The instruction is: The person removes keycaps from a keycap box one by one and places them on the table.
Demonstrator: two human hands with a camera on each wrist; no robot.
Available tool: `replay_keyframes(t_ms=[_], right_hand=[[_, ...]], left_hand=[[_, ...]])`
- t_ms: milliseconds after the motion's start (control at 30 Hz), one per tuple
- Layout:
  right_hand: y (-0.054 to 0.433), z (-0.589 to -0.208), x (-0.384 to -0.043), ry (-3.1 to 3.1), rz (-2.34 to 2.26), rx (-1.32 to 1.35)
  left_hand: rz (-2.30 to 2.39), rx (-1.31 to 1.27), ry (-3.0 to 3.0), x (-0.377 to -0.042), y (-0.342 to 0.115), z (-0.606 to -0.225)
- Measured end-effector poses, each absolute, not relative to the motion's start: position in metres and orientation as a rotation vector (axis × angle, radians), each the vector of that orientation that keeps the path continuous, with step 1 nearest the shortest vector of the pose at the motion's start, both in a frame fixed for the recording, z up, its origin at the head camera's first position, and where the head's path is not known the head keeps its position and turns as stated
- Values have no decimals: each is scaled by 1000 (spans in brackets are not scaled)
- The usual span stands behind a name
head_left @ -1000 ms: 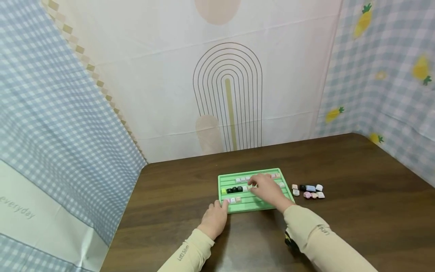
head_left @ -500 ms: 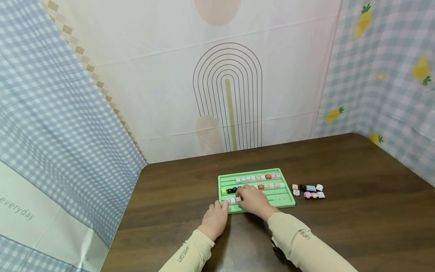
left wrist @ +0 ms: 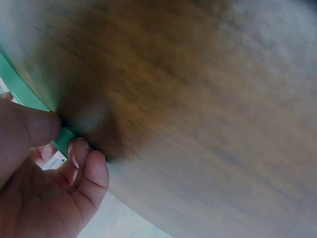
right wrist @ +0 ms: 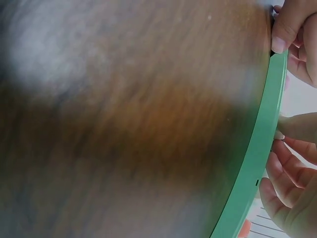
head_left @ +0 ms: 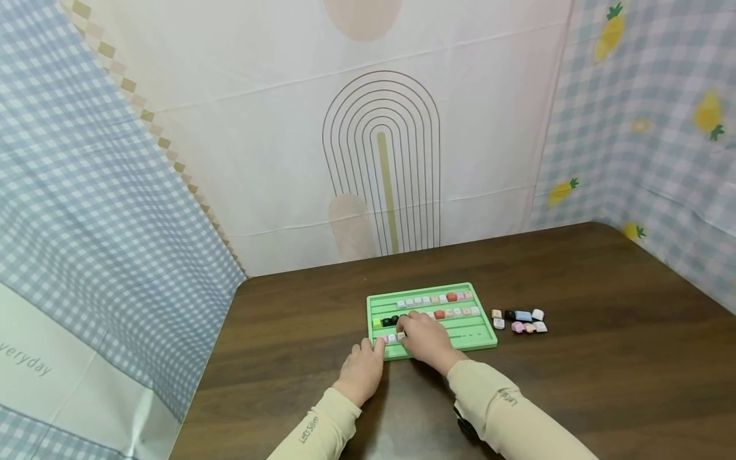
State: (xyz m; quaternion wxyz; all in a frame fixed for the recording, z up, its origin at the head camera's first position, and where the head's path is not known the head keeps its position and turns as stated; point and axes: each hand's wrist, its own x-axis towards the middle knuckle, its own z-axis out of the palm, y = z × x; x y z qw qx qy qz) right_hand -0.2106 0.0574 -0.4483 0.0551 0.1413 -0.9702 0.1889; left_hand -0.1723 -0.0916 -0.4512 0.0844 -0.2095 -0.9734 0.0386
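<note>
A green tray with ridged rows (head_left: 460, 342) lies on the table in the head view, holding rows of small keycaps (head_left: 454, 312). My left hand (head_left: 362, 370) grips its near left corner; in the left wrist view the thumb lies on the green edge (left wrist: 25, 94) and the fingers curl beside it. My right hand (head_left: 427, 338) is over the lower row, just right of a few pale keycaps (head_left: 392, 338). Its thumb and fingertips come together on a keycap there, mostly hidden by the fingers. In the right wrist view, the right hand (right wrist: 294, 173) is just beyond the tray's front edge.
Several loose keycaps, including a blue one (head_left: 523, 315) and a pink one (head_left: 518, 327), lie on the dark wooden table (head_left: 575, 383) right of the tray. A patterned cloth (head_left: 276, 160) hangs behind the table, with checked cloth at both sides.
My right hand has moved left and toward me, from above the middle row to the lower row beside the pale keycaps. The left hand has stayed at the tray's corner.
</note>
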Motion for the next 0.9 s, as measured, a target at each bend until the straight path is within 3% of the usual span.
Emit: replay_keyframes(t_ms=[300,900], right_hand=[[88,-442,-212,-2937,739,314],[219,-415,-209,-2986,687,60]], left_hand=[[66,-633,-2957,-172,-88,-452],[46,-637,-2967,-175,-93,-453]])
